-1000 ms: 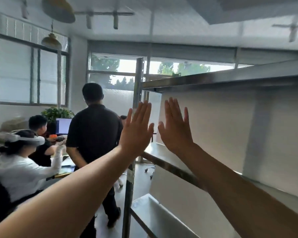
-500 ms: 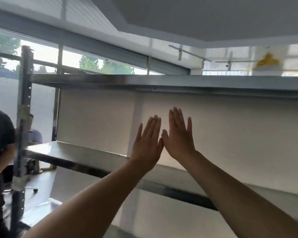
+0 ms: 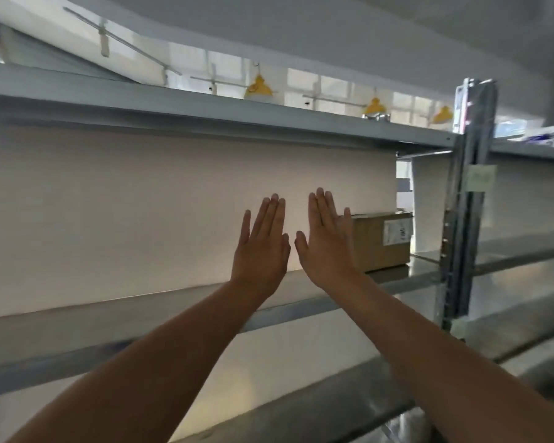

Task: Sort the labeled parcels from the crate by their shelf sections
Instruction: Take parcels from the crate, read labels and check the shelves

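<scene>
Both arms reach forward with flat palms facing a metal shelf unit. My left hand (image 3: 261,247) and my right hand (image 3: 328,244) are held up side by side, fingers straight, thumbs almost touching, and hold nothing. A brown cardboard parcel (image 3: 381,241) with a white label stands on the middle shelf (image 3: 141,318) just right of my right hand, partly hidden by it. The crate is not in view.
A top shelf (image 3: 205,113) runs overhead. A steel upright post (image 3: 467,203) with a pale tag (image 3: 480,177) splits the unit from a second bay on the right. A white back panel (image 3: 109,212) closes the shelf. Lower shelves lie under my arms.
The view has swung right from the room and people to the shelf's right end, bringing the parcel and the post into sight. My hands stay raised and flat, slightly further apart.
</scene>
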Motion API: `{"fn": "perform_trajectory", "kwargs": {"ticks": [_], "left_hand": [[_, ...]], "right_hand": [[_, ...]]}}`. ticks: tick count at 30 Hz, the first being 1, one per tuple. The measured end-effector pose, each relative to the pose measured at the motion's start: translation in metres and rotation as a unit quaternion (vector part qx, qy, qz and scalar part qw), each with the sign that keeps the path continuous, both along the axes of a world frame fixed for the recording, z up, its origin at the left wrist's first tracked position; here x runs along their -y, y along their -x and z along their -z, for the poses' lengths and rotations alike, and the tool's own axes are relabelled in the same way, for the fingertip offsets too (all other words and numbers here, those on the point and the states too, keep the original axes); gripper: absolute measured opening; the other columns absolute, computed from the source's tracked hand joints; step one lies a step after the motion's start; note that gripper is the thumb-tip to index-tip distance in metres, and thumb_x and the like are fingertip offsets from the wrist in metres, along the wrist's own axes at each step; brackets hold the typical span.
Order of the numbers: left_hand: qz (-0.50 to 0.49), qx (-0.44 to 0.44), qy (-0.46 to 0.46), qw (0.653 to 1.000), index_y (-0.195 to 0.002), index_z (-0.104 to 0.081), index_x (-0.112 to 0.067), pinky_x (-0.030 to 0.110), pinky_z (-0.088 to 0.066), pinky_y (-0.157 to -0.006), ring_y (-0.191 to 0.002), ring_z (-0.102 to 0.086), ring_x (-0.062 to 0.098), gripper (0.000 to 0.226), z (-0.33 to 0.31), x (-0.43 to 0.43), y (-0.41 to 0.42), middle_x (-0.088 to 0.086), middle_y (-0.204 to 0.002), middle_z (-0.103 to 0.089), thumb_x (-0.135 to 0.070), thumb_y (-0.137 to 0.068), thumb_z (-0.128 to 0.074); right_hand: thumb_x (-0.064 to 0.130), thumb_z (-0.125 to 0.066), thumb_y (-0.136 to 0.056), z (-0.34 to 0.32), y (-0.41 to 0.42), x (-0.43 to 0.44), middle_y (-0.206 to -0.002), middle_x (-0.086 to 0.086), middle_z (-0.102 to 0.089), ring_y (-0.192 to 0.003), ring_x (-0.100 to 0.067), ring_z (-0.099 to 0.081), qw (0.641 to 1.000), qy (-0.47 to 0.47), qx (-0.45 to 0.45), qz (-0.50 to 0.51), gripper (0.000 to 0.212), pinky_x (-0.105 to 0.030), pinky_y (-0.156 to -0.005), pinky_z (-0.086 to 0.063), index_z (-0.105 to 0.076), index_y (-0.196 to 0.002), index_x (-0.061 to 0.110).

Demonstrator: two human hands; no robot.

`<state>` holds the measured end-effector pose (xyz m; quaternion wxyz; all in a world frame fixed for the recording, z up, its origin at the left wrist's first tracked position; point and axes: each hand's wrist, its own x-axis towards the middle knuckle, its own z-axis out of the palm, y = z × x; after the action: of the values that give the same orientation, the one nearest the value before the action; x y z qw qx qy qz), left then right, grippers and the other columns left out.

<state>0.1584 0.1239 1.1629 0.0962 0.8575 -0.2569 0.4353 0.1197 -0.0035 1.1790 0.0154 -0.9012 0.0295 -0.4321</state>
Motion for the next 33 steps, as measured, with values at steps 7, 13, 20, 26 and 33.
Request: {"fn": "perform_trajectory", "kwargs": {"ticks": [7,13,20,26,33], "left_hand": [[0.218,-0.009,-0.015,0.976,-0.156,0.0,-0.009,0.036,0.01,-0.122,-0.152,0.006,0.018,0.063,0.017,0.132,0.02,0.004,-0.165,0.004,-0.029,-0.102,-0.025],[0.342,-0.027,0.009,0.939,-0.157,-0.003,-0.011,0.038,0.006,-0.123,-0.152,0.005,0.015,0.06,0.025,0.2,0.037,0.004,-0.165,-0.001,-0.024,-0.105,-0.029],[0.45,-0.076,0.007,0.89,-0.157,-0.004,-0.012,0.043,0.002,-0.124,-0.152,0.006,0.015,0.06,0.051,0.257,0.049,0.003,-0.165,-0.002,-0.025,-0.104,-0.027],[0.504,-0.132,-0.007,0.854,-0.156,-0.003,-0.009,0.04,0.006,-0.123,-0.152,0.001,0.018,0.06,0.093,0.284,0.066,0.006,-0.165,-0.003,-0.018,-0.104,-0.03],[0.519,-0.135,-0.084,0.84,-0.156,-0.001,-0.006,0.044,0.002,-0.123,-0.152,0.003,0.021,0.058,0.143,0.325,0.083,0.008,-0.165,0.0,-0.019,-0.104,-0.022]], "right_hand": [[0.033,-0.029,-0.102,0.026,0.066,0.118,-0.163,-0.009,0.015,-0.149,-0.02,0.018,0.982,-0.027,-0.047,0.182,0.07,-0.047,-0.121,0.008,0.008,-0.154,0.006],[0.035,-0.026,-0.103,0.032,0.114,0.167,-0.163,-0.009,0.016,-0.149,-0.02,0.017,0.946,-0.043,-0.063,0.315,0.068,-0.046,-0.121,0.009,0.009,-0.154,0.007],[0.037,-0.025,-0.102,0.054,0.143,0.194,-0.163,-0.009,0.015,-0.149,-0.021,0.018,0.896,-0.053,-0.102,0.428,0.07,-0.048,-0.121,0.008,0.009,-0.154,0.006],[0.031,-0.038,-0.1,0.098,0.186,0.208,-0.164,-0.009,0.01,-0.15,-0.02,0.012,0.853,-0.097,-0.148,0.49,0.074,-0.049,-0.121,0.006,0.004,-0.155,0.006],[0.033,-0.037,-0.101,0.145,0.205,0.238,-0.164,-0.008,0.01,-0.15,-0.021,0.012,0.826,-0.133,-0.169,0.521,0.073,-0.048,-0.121,0.006,0.005,-0.155,0.008]]}}
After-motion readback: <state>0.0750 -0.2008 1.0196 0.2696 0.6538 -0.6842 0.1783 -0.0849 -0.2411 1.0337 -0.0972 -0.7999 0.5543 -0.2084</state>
